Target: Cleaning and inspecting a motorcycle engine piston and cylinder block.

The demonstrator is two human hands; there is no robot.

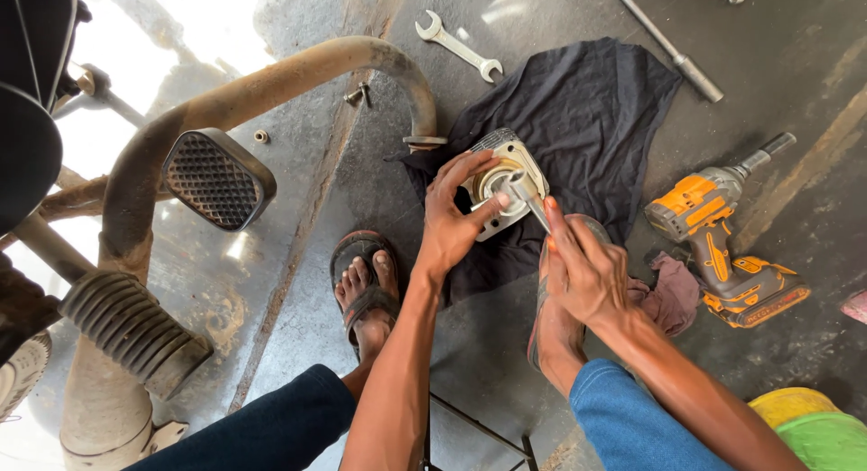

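— What is the left hand (449, 220) holding?

— It is gripping a pale metal engine cylinder (508, 184), fingers curled over its near edge and thumb pressing the side. The part is looking squarish with rounded corners, cooling fins showing along its far side, and a round bore in the middle with a shiny ring around it.

— Where is it sitting?

— It is lying on a dark cloth (578, 119) spread on the concrete floor (795, 65), just ahead of the person's sandalled feet.

— And the right hand (585, 270)?

— It is closing around a slim metal tool (528, 200), whose tip is reaching into the bore. So both hands are clamped, one on the cylinder, one on the tool, and they are working close together.

— What is lying around?

— An orange and grey power driver (722, 245) is resting on the floor to the right, beside a reddish rag (673, 295). A spanner (458, 46) is lying beyond the cloth, and a long steel bar (664, 42) further right. A rusty exhaust pipe (271, 87) is curving on the left, by a rubber pedal pad (217, 178).
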